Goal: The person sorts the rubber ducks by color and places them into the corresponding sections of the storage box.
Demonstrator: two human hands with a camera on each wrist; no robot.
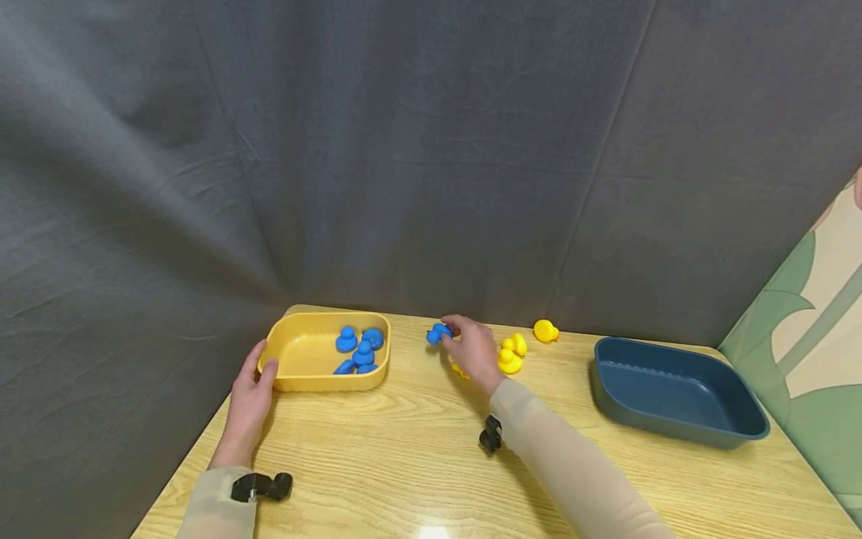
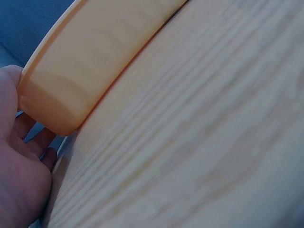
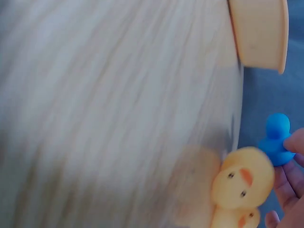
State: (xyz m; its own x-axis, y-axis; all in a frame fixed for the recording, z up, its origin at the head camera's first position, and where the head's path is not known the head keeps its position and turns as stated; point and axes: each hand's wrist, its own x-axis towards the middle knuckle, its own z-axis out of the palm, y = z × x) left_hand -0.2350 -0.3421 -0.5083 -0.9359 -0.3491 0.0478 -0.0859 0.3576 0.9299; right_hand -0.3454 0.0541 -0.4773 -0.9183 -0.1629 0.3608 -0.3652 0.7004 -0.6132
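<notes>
My left hand (image 1: 248, 400) grips the left end of a yellow bin (image 1: 330, 383), thumb at the rim and fingers along the outer wall. Several blue rubber ducks (image 1: 364, 353) lie in the right part of that bin. Between the thumb and fingers of my right hand (image 1: 477, 353) is another blue rubber duck (image 3: 278, 137), held to the right of the bin. Yellow rubber ducks (image 1: 509, 361) sit beside and partly under the right hand. In the right wrist view, a yellow duck (image 3: 243, 178) shows its face close below the blue one.
A dark blue bin (image 1: 673, 430) stands at the right of the wooden table (image 1: 377, 464). One yellow duck (image 1: 545, 331) lies apart near the back edge. Grey cloth (image 1: 417, 165) hangs directly behind the table and along its left side.
</notes>
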